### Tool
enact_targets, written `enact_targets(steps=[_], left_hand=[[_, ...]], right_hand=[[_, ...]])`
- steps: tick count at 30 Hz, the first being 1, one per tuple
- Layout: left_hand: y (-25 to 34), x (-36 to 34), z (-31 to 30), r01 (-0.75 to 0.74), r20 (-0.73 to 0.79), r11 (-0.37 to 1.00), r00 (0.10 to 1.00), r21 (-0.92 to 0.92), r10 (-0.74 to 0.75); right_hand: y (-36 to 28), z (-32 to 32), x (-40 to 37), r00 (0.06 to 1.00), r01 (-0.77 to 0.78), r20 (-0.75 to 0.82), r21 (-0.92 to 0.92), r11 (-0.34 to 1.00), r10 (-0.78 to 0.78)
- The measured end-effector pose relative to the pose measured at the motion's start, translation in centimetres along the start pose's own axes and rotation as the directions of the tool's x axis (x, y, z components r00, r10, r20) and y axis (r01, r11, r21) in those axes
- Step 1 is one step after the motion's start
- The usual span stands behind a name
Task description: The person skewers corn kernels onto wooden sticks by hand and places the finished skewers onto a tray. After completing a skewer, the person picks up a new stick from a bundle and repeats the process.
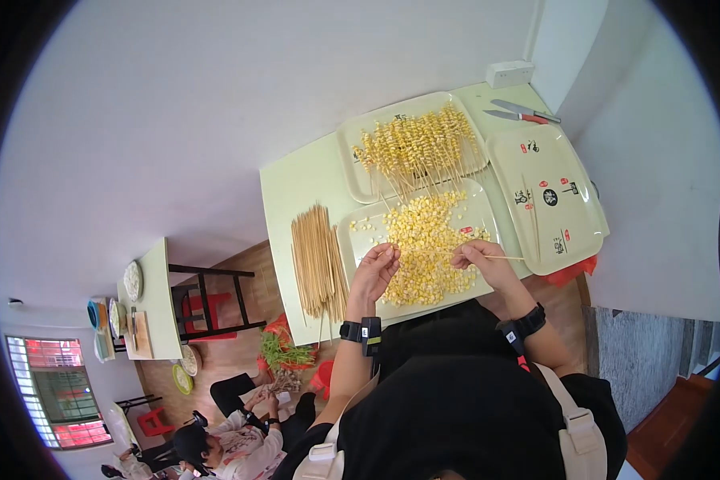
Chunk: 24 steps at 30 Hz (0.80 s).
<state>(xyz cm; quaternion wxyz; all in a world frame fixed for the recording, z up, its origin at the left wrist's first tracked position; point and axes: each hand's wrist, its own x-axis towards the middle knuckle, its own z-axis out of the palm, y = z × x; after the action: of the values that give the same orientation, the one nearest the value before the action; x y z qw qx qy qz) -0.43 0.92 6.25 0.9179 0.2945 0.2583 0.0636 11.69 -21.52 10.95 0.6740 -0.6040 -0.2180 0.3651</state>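
My right hand (488,261) is closed around a thin bamboo skewer (507,258), whose end sticks out to the right. Level with it, my left hand (378,270) has its thumb and fingers pinched together near the skewer's other end; what sits between them is too small to make out. Both hands are over a cream tray (351,250) spread with loose yellow corn kernels (424,228). Behind it, another tray (352,178) bears many skewers threaded with corn (420,144). A thick pile of bare bamboo skewers (315,260) lies left of the kernels.
On the right, a third tray (564,152) holds a couple of bare sticks. Knives (520,116) lie at the table's back corner. Left on the floor are greens (284,352) and a seated person (240,444). A second table (156,300) stands further off.
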Motion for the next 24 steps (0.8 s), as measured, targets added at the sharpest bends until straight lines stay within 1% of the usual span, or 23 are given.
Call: enact_targets(steps=[3, 5, 11, 14, 18, 20, 21, 23, 24], left_hand=[[0.1, -0.4, 0.4, 0.016, -0.038, 0.999, 0.999, -0.043, -0.018], [0.1, -0.5, 0.6, 0.046, 0.015, 0.992, 0.999, -0.120, -0.044], [-0.6, -0.4, 0.3, 0.096, 0.076, 0.971, 0.994, -0.220, -0.081], [-0.7, -0.5, 0.2, 0.105, 0.106, 0.972, 0.991, -0.212, -0.083], [-1.1, -0.4, -0.1, 0.093, 0.092, 0.983, 0.993, -0.160, -0.079], [-1.2, -0.4, 0.3, 0.096, 0.107, 0.947, 0.992, -0.305, -0.067], [-1.4, -0.4, 0.4, 0.097, 0.107, 0.947, 0.992, -0.305, -0.067], [-1.6, -0.4, 0.4, 0.110, 0.104, 0.906, 0.992, -0.408, -0.074], [-1.7, -0.4, 0.4, 0.111, 0.105, 0.906, 0.992, -0.408, -0.074]], right_hand=[[0.0, 0.0, -0.1, 1.000, 0.017, 0.001, -0.002, 1.000, -0.017], [0.1, 0.1, -0.3, 1.000, 0.025, -0.002, 0.009, 1.000, -0.025], [0.1, -0.1, -0.9, 1.000, 0.017, -0.004, 0.044, 0.999, -0.017], [0.0, 0.0, -1.1, 1.000, 0.017, -0.016, 0.066, 0.998, -0.016], [0.2, -0.1, -1.4, 0.999, 0.029, -0.047, 0.064, 0.998, -0.026], [0.2, 0.0, -1.6, 0.998, 0.013, -0.061, 0.092, 0.996, -0.007], [0.1, 0.1, -1.6, 0.997, -0.001, -0.074, 0.118, 0.993, 0.010], [0.4, 0.1, -1.6, 0.998, -0.010, -0.068, 0.117, 0.993, 0.018], [0.4, 0.0, -1.6, 0.998, -0.017, -0.061, 0.115, 0.993, 0.024]])
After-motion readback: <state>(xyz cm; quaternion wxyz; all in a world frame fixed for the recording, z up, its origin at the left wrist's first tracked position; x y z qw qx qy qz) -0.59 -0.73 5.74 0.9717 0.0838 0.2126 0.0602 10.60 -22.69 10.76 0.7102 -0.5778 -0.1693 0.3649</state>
